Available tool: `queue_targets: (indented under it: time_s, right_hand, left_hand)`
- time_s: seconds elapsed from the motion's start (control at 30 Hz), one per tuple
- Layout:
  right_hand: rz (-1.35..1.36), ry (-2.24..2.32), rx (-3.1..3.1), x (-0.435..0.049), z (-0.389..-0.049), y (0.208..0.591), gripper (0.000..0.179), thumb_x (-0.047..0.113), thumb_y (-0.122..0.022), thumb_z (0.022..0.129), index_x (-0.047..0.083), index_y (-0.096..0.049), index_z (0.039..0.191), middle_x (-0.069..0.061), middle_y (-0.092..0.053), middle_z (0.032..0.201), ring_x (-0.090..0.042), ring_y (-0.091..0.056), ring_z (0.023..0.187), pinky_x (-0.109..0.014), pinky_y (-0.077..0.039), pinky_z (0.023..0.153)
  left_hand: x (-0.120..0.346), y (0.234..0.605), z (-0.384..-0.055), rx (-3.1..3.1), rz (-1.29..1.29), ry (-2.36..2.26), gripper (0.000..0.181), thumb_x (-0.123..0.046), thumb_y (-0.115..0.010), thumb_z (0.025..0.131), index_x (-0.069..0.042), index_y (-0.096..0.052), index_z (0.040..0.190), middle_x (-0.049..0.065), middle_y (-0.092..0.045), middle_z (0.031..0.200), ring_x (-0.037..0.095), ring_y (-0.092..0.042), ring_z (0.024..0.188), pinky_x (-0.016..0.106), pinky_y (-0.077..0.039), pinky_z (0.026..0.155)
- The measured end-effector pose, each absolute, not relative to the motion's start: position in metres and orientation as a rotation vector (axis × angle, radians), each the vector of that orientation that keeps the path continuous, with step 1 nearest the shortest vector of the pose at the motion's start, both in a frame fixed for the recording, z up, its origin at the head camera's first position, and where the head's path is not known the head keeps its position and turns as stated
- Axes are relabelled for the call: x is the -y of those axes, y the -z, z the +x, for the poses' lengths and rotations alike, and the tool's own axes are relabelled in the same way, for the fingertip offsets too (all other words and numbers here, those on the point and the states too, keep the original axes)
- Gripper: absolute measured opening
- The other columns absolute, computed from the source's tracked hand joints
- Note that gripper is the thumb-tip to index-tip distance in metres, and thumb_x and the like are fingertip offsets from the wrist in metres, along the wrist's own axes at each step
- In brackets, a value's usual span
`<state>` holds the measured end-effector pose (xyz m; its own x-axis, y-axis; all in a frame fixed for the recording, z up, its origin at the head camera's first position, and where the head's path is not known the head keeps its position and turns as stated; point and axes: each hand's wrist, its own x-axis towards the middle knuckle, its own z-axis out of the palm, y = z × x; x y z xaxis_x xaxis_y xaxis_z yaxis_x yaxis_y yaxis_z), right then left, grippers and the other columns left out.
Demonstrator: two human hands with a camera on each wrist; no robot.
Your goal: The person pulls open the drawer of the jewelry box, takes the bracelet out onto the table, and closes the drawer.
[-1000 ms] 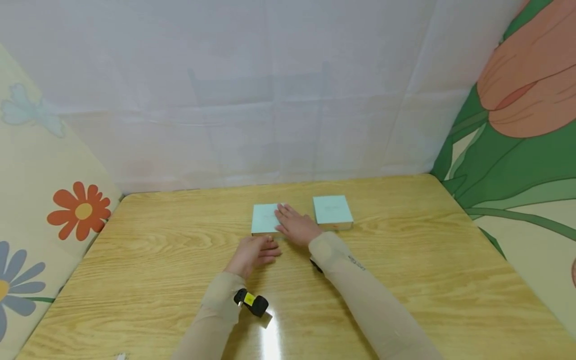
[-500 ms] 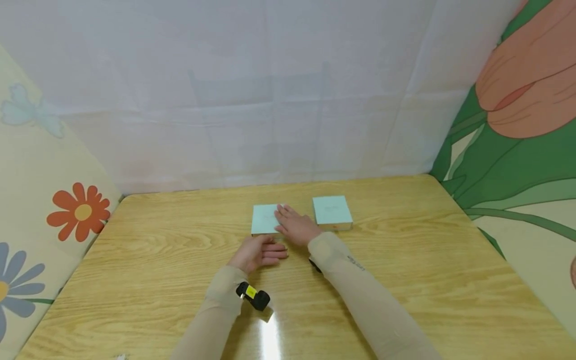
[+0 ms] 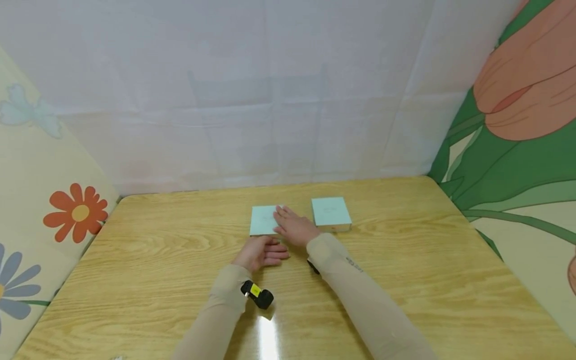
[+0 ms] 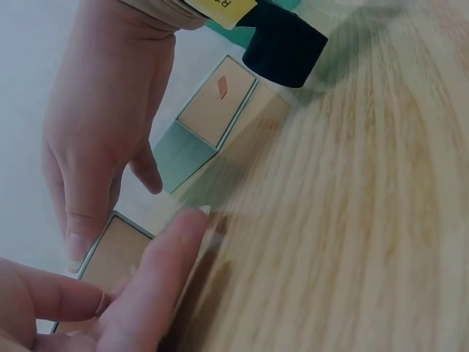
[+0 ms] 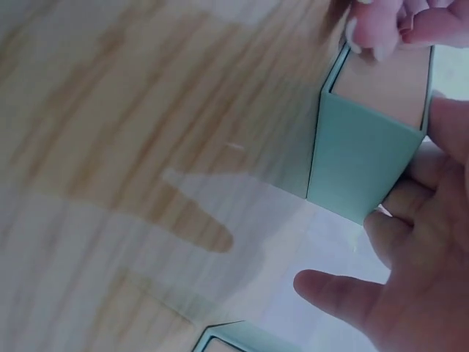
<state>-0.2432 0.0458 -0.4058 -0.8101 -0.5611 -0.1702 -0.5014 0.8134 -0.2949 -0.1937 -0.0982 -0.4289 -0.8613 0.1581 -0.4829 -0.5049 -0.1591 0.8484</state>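
I had the right hand [image 3: 297, 229] laid over the right part of a pale green box [image 3: 262, 220], fingers straight, thumb apart. My left hand [image 3: 260, 252], fingers loosely extended, was at its near side. That box sat toward the far edge of the worktop [image 3: 171, 280], left of a matching box [image 3: 330, 212].

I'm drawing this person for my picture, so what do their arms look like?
The left sleeve and right sleeve are long and beige. Small dark lettering, too tiny to read, marks the right one. The left wrist camera is black with a yellow label; the right wrist camera is black and yellow too.
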Motion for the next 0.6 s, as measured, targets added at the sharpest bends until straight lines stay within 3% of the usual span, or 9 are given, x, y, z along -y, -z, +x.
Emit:
queue_targets:
  time_s: [0.13, 0.4, 0.6]
  right_hand:
    - [-0.832, 0.350, -2.753, -0.0462, -0.2434, 0.4066, 0.054, 0.032, -0.037, 0.107, 0.006, -0.028, 0.153, -0.006, -0.016, 0.161, -0.022, -0.011, 0.148, -0.055, -0.028, 0.111]
    - [-0.811, 0.370, -2.759, -0.0448, -0.2440, 0.4062, 0.054, 0.032, -0.037, 0.106, 0.006, -0.028, 0.153, -0.006, -0.016, 0.161, -0.022, -0.011, 0.148, -0.056, -0.027, 0.111]
    - [-0.821, 0.386, -2.764, -0.0444, -0.2425, 0.4060, 0.053, 0.031, -0.039, 0.106, 0.004, -0.030, 0.152, -0.007, -0.018, 0.160, -0.022, -0.012, 0.147, -0.051, -0.026, 0.113]
  left_hand:
    - [0.0991, 0.4290, -0.1939, -1.685, -0.374, -2.047, 0.029, -0.009, -0.037, 0.102, 0.012, -0.053, 0.113, 0.027, -0.068, 0.102, 0.031, -0.071, 0.086, 0.032, -0.058, 0.064]
    - [0.1016, 0.4281, -0.1935, -1.673, -0.370, -2.047, 0.021, -0.007, -0.036, 0.099, 0.001, -0.054, 0.092, 0.016, -0.071, 0.086, 0.031, -0.071, 0.086, 0.031, -0.056, 0.063]
    - [0.1017, 0.4296, -0.1913, -1.647, -0.381, -2.053, 0.021, -0.005, -0.036, 0.098, 0.001, -0.054, 0.090, 0.013, -0.071, 0.082, 0.028, -0.072, 0.081, 0.031, -0.056, 0.061]
